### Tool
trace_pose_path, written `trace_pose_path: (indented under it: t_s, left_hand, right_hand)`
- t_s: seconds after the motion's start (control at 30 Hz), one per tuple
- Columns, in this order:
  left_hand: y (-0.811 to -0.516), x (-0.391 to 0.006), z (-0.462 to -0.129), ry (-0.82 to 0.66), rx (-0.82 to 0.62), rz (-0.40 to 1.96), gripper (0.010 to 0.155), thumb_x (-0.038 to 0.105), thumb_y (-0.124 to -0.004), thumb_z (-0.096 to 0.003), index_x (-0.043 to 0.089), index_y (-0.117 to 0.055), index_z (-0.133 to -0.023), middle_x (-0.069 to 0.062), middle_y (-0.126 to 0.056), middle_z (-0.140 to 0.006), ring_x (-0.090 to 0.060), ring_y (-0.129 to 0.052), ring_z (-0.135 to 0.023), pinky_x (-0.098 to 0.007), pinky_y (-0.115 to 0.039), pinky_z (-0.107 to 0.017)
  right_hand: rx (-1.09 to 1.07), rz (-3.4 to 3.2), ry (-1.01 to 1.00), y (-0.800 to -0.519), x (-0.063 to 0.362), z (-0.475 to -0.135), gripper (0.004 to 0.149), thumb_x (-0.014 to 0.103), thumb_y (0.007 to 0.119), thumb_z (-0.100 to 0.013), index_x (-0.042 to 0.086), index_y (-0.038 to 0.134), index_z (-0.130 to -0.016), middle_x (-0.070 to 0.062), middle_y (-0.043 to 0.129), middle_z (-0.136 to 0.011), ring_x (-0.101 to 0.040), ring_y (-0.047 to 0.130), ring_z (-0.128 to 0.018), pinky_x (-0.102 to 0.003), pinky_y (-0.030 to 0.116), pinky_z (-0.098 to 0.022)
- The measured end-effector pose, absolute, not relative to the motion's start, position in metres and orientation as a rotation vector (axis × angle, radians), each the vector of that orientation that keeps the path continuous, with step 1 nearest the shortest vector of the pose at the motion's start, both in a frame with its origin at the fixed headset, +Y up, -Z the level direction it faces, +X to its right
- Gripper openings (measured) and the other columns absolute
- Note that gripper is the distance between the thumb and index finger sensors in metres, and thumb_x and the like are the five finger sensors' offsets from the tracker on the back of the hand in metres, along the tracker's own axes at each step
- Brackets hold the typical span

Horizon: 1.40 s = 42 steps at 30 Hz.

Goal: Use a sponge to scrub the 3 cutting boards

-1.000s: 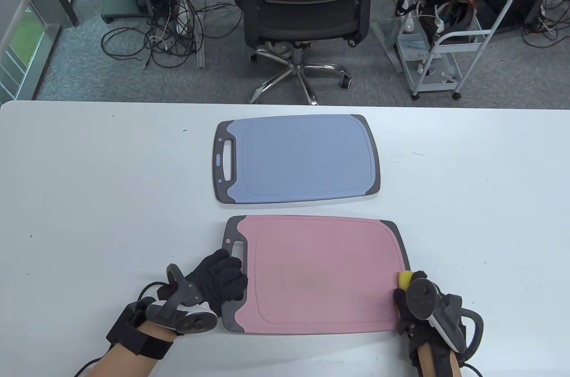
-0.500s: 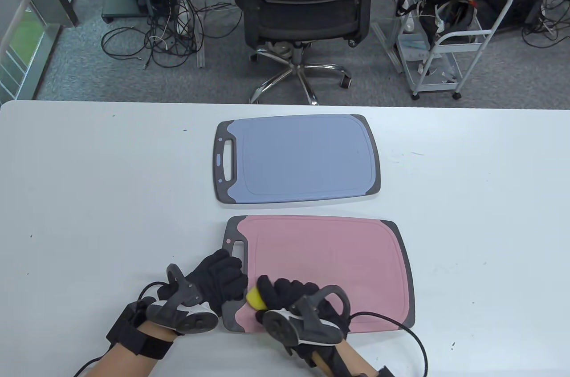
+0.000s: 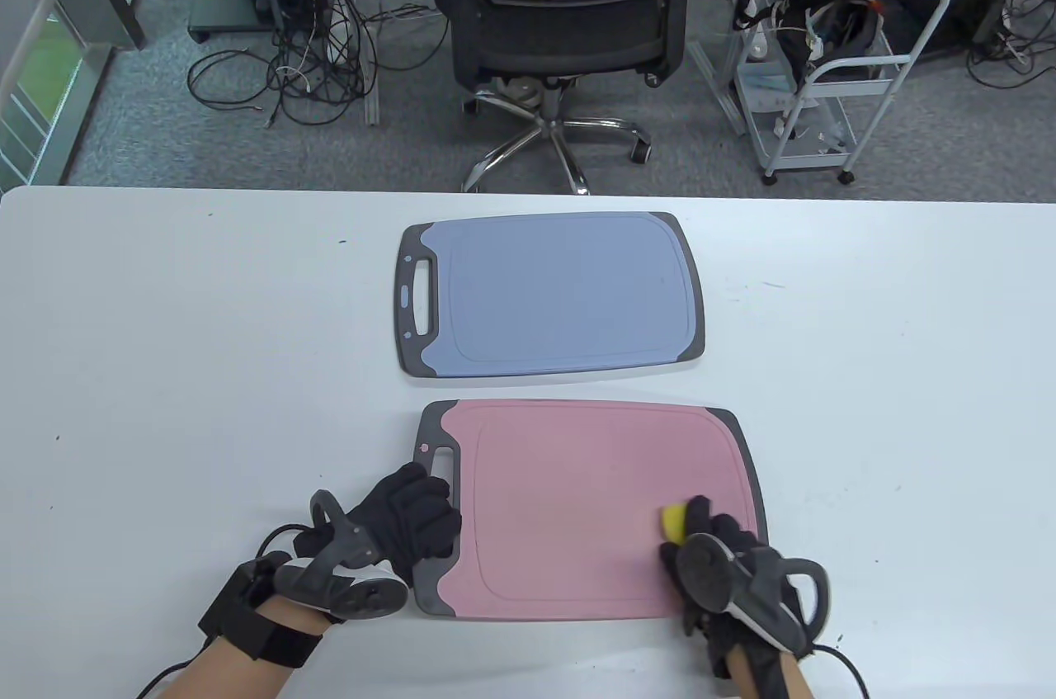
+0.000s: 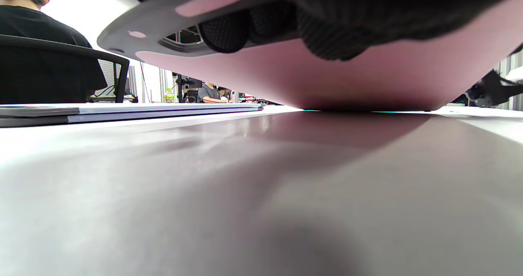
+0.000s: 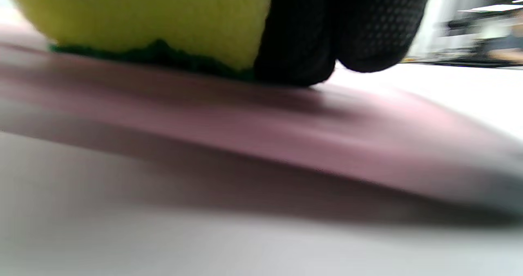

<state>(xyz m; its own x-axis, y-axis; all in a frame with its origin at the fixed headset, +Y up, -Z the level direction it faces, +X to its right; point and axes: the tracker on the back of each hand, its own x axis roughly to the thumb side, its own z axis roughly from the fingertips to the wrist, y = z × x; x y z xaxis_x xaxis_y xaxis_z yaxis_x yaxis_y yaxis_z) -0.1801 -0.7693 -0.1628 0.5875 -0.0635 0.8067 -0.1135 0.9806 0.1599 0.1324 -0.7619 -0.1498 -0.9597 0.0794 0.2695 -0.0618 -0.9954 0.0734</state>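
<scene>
1. Broadly, the white desk [image 3: 165,369] carries everything, and its near edge is where both hands come in.
2. Next in size, the blue board [image 3: 551,295] lies flat at the far middle of the desk, handle to the left, well apart from both hands; it looks parked there, out of the way of the scrubbing. Only two boards show in the table view; a third cannot be seen.
3. Just nearer, the pink board [image 3: 590,509] lies flat with its grey handle end to the left, close to the desk's near edge so both hands reach it easily.
4. At that handle end, the left hand [image 3: 404,521] rests on the board's near-left corner. Its fingers [image 4: 222,31] lie across the grey end, some tips curling into the handle slot in the left wrist view, most likely to pin the board so it does not slide under the strokes.
5. Over the board's near-right part, the right hand [image 3: 726,559] has its fingers curled round the sponge, pressing it down on the pink surface.
6. Smallest, the sponge [image 3: 675,520] is yellow with a green scouring layer; the right wrist view shows that green face [image 5: 163,57] turned down against the board, the rough side where it does the work. The blur there suggests a stroke in progress.
</scene>
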Motion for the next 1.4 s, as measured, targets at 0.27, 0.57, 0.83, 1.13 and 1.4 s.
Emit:
trace_pose_path:
  t_s: [0.27, 0.57, 0.83, 1.13, 1.4]
  left_hand:
    - [-0.769, -0.180, -0.162, -0.942, 0.209, 0.029, 0.046, 0.043, -0.085, -0.0573, 0.026, -0.062, -0.094, 0.004, -0.076, -0.093, -0.026, -0.076, -0.099, -0.057, -0.059, -0.077]
    - [-0.769, -0.177, -0.163, -0.927, 0.191, 0.001, 0.045, 0.043, -0.084, -0.0572, 0.027, -0.061, -0.093, 0.005, -0.075, -0.092, -0.025, -0.076, -0.099, -0.057, -0.059, -0.077]
    - [-0.770, -0.174, -0.164, -0.920, 0.165, -0.016, 0.044, 0.041, -0.081, -0.0585, 0.026, -0.058, -0.093, 0.004, -0.073, -0.093, -0.026, -0.073, -0.100, -0.058, -0.056, -0.077]
    - [-0.770, -0.174, -0.164, -0.885, 0.170, -0.030, 0.041, 0.036, -0.077, -0.0596, 0.024, -0.055, -0.092, 0.001, -0.070, -0.092, -0.028, -0.070, -0.100, -0.059, -0.054, -0.076]
    - [-0.770, -0.175, -0.167, -0.847, 0.155, -0.031, 0.040, 0.036, -0.078, -0.0594, 0.024, -0.056, -0.091, 0.001, -0.071, -0.091, -0.027, -0.070, -0.100, -0.058, -0.054, -0.076]
  right_hand:
    - [1.083, 3.028, -0.047, -0.740, -0.005, -0.126, 0.071, 0.058, 0.066, -0.048, 0.015, 0.059, -0.104, -0.009, 0.079, -0.081, -0.018, 0.090, -0.054, -0.042, 0.080, -0.047]
    - [0.060, 3.142, 0.144, -0.769, 0.193, -0.144, 0.071, 0.056, 0.069, -0.048, 0.015, 0.061, -0.104, -0.011, 0.079, -0.080, -0.020, 0.090, -0.052, -0.044, 0.079, -0.046]
    - [-0.134, 3.171, 0.196, -0.770, 0.225, -0.148, 0.072, 0.054, 0.070, -0.048, 0.008, 0.062, -0.103, -0.014, 0.081, -0.078, -0.021, 0.091, -0.051, -0.044, 0.079, -0.045]
    - [1.125, 2.938, -0.053, -0.737, -0.020, -0.121, 0.073, 0.060, 0.066, -0.048, 0.012, 0.061, -0.103, -0.010, 0.080, -0.077, -0.015, 0.090, -0.049, -0.040, 0.081, -0.044]
    - [0.925, 3.057, -0.135, -0.752, 0.038, -0.118, 0.076, 0.063, 0.063, -0.047, 0.011, 0.062, -0.103, -0.008, 0.081, -0.074, -0.013, 0.089, -0.046, -0.038, 0.082, -0.042]
